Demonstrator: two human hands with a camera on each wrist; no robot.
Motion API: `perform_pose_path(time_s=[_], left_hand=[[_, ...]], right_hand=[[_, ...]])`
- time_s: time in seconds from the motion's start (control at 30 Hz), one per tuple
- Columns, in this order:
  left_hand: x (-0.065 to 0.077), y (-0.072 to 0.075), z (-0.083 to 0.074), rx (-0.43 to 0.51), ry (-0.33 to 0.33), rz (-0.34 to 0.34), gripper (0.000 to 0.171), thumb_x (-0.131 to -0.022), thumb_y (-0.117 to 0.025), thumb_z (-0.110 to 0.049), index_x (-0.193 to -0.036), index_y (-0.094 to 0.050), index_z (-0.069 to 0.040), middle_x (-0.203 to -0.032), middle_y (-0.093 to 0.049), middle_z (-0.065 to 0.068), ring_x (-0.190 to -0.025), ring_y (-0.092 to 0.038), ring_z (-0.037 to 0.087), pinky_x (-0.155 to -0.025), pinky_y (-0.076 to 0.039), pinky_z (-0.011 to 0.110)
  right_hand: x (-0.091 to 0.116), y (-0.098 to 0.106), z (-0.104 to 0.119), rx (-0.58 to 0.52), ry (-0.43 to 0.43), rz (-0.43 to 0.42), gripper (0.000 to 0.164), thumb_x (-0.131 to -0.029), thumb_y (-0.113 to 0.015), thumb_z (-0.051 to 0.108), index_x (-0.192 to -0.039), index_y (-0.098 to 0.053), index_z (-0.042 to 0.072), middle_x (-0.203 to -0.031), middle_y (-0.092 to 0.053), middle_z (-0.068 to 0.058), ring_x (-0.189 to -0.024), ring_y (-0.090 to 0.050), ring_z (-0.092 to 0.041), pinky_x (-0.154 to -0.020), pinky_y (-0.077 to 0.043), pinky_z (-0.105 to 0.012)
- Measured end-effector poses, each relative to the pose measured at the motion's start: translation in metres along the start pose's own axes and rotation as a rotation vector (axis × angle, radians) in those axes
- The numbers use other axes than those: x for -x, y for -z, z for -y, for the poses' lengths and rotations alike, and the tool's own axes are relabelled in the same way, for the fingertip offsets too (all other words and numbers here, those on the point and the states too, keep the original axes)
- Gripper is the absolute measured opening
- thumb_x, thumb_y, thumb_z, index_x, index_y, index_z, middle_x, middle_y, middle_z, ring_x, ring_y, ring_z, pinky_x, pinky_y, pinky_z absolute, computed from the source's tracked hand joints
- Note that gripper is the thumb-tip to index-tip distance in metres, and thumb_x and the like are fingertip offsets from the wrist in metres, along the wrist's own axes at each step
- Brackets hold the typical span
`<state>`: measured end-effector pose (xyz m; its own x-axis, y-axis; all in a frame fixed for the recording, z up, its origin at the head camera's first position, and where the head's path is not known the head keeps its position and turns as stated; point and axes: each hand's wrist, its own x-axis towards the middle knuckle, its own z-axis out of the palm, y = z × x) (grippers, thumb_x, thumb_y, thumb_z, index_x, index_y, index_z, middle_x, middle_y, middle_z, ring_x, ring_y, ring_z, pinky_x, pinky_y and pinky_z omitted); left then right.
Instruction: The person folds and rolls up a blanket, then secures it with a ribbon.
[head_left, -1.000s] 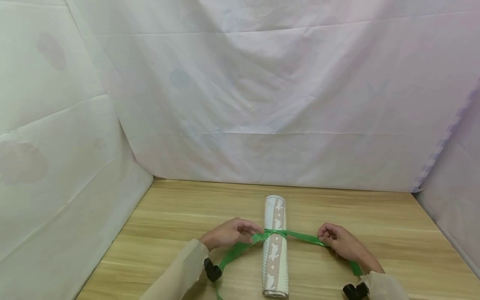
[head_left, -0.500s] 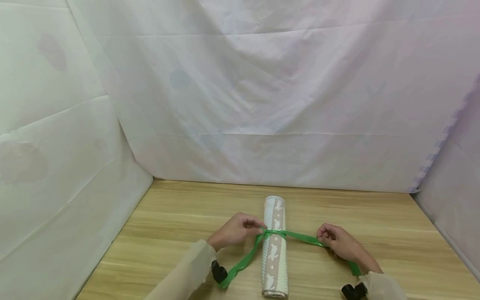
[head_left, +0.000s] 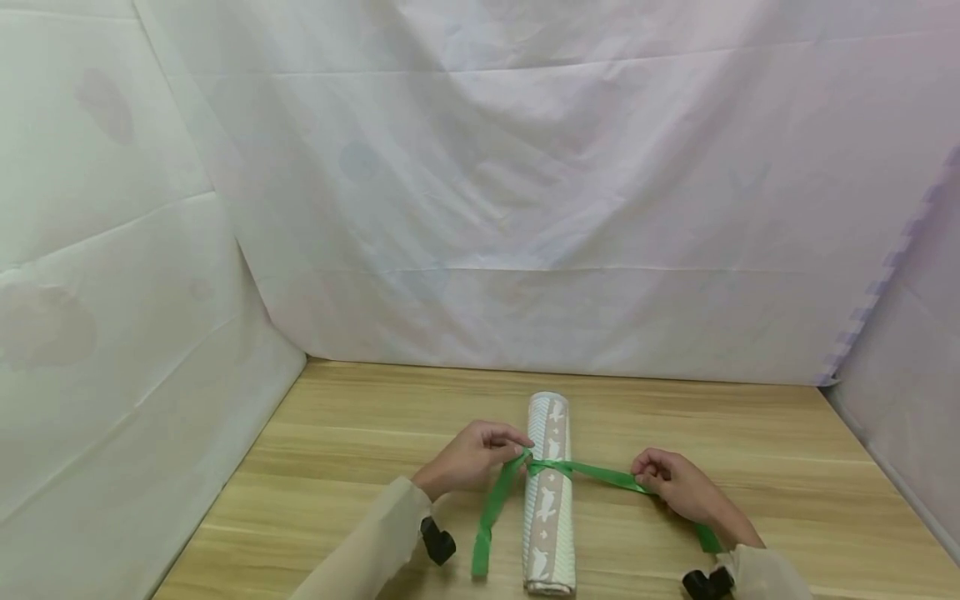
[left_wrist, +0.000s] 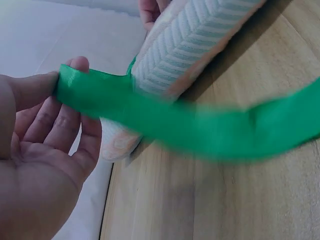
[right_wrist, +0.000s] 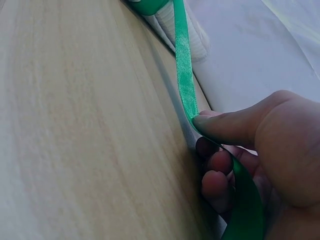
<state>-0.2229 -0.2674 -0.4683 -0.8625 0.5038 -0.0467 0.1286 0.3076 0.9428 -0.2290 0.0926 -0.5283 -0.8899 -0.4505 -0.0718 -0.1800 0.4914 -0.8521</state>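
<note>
A rolled towel [head_left: 547, 517] with a band of white animal shapes lies lengthwise on the table. Round its middle runs a green ribbon [head_left: 551, 467], crossed on top. My left hand [head_left: 472, 457] pinches the ribbon between thumb and finger just left of the roll, and the loose tail hangs down toward the table. In the left wrist view the ribbon [left_wrist: 165, 117] droops from that pinch in front of the towel [left_wrist: 195, 45]. To the right of the roll, my right hand [head_left: 678, 485] pinches the other length, drawn fairly straight; its tail passes through the palm [right_wrist: 287, 155].
The wooden table [head_left: 360, 417] meets a white cloth backdrop [head_left: 480, 208] at the rear. Pale cloth walls stand at the left [head_left: 112, 333] and right [head_left: 915, 375]. Black wrist cameras [head_left: 438, 542] sit by both sleeves.
My left hand has shifted right and slightly away, up to the roll, and now pinches the ribbon there. The left tail has swung right, hanging beside the towel. My right hand has barely moved.
</note>
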Motion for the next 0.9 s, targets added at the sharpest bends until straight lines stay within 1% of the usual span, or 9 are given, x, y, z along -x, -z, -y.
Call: perform_pose_path(time_s=[0.1, 0.17, 0.23, 0.33, 0.43, 0.57, 0.67, 0.77, 0.9], left_hand=[[0.0, 0.001, -0.001, 0.063, -0.008, 0.053, 0.024, -0.099, -0.057, -0.009, -0.12, -0.07, -0.007, -0.105, -0.074, 0.009, -0.103, -0.068, 0.039, -0.087, -0.054, 0.028], [0.0, 0.002, -0.001, 0.063, -0.004, 0.073, 0.028, -0.098, -0.058, -0.006, -0.123, -0.068, -0.007, -0.107, -0.074, 0.01, -0.106, -0.067, 0.038, -0.089, -0.053, 0.027], [0.0, 0.001, -0.002, 0.039, 0.005, 0.075, 0.029, -0.096, -0.059, -0.005, -0.124, -0.068, -0.008, -0.109, -0.074, 0.008, -0.106, -0.068, 0.033, -0.089, -0.053, 0.027], [0.0, -0.001, -0.003, -0.033, 0.015, 0.042, 0.025, -0.096, -0.063, -0.009, -0.12, -0.071, -0.01, -0.107, -0.075, 0.002, -0.102, -0.07, 0.021, -0.086, -0.053, 0.026], [0.0, -0.003, -0.004, -0.092, 0.018, -0.013, 0.019, -0.095, -0.066, -0.014, -0.112, -0.074, -0.012, -0.102, -0.074, -0.005, -0.095, -0.068, 0.01, -0.083, -0.054, 0.025], [0.0, -0.005, -0.006, -0.134, -0.009, -0.068, 0.015, -0.094, -0.068, -0.019, -0.105, -0.077, -0.013, -0.098, -0.073, -0.006, -0.09, -0.065, 0.009, -0.078, -0.053, 0.025], [0.0, -0.006, -0.006, -0.17, -0.044, -0.101, 0.011, -0.094, -0.069, -0.02, -0.1, -0.078, -0.016, -0.099, -0.071, -0.006, -0.091, -0.062, 0.01, -0.077, -0.053, 0.025], [0.0, -0.006, -0.005, -0.188, -0.064, -0.121, 0.01, -0.094, -0.069, -0.02, -0.099, -0.077, -0.016, -0.102, -0.069, -0.007, -0.093, -0.06, 0.01, -0.079, -0.052, 0.025], [-0.002, -0.007, -0.006, -0.199, -0.066, -0.125, 0.011, -0.095, -0.068, -0.019, -0.1, -0.077, -0.016, -0.101, -0.069, -0.008, -0.094, -0.061, 0.008, -0.08, -0.052, 0.025]], right_hand=[[0.0, 0.0, 0.001, 0.004, -0.004, -0.007, 0.01, -0.1, -0.057, 0.012, -0.104, -0.061, 0.004, -0.087, -0.057, -0.007, -0.064, -0.049, -0.009, -0.05, -0.046, -0.027], [0.0, 0.0, 0.001, 0.001, -0.008, -0.007, 0.011, -0.1, -0.057, 0.012, -0.106, -0.062, 0.004, -0.088, -0.058, -0.007, -0.065, -0.049, -0.009, -0.05, -0.046, -0.027], [0.0, 0.0, 0.0, -0.007, -0.013, -0.006, 0.013, -0.1, -0.058, 0.012, -0.108, -0.063, 0.003, -0.09, -0.06, -0.007, -0.065, -0.05, -0.01, -0.051, -0.047, -0.027], [0.001, 0.001, -0.001, -0.022, -0.032, -0.008, 0.017, -0.099, -0.059, 0.013, -0.111, -0.065, 0.003, -0.096, -0.064, -0.008, -0.069, -0.052, -0.01, -0.054, -0.047, -0.027], [0.001, 0.002, -0.001, -0.022, -0.029, -0.01, 0.019, -0.099, -0.06, 0.015, -0.113, -0.067, 0.003, -0.105, -0.067, -0.009, -0.079, -0.057, -0.01, -0.062, -0.05, -0.027], [0.001, 0.004, 0.001, -0.051, -0.002, 0.006, 0.022, -0.099, -0.059, 0.014, -0.117, -0.065, 0.001, -0.111, -0.067, -0.011, -0.088, -0.063, -0.01, -0.071, -0.052, -0.026], [0.001, 0.006, 0.006, -0.135, 0.0, 0.029, 0.027, -0.101, -0.058, 0.016, -0.121, -0.062, -0.002, -0.109, -0.068, -0.014, -0.08, -0.063, -0.013, -0.066, -0.053, -0.028], [0.003, 0.008, 0.015, -0.216, 0.002, 0.03, 0.034, -0.101, -0.057, 0.02, -0.124, -0.058, -0.005, -0.102, -0.069, -0.015, -0.073, -0.061, -0.013, -0.063, -0.053, -0.029], [0.003, 0.011, 0.034, -0.269, 0.047, 0.019, 0.041, -0.101, -0.057, 0.024, -0.126, -0.055, -0.009, -0.101, -0.071, -0.011, -0.082, -0.064, -0.011, -0.07, -0.054, -0.028]])
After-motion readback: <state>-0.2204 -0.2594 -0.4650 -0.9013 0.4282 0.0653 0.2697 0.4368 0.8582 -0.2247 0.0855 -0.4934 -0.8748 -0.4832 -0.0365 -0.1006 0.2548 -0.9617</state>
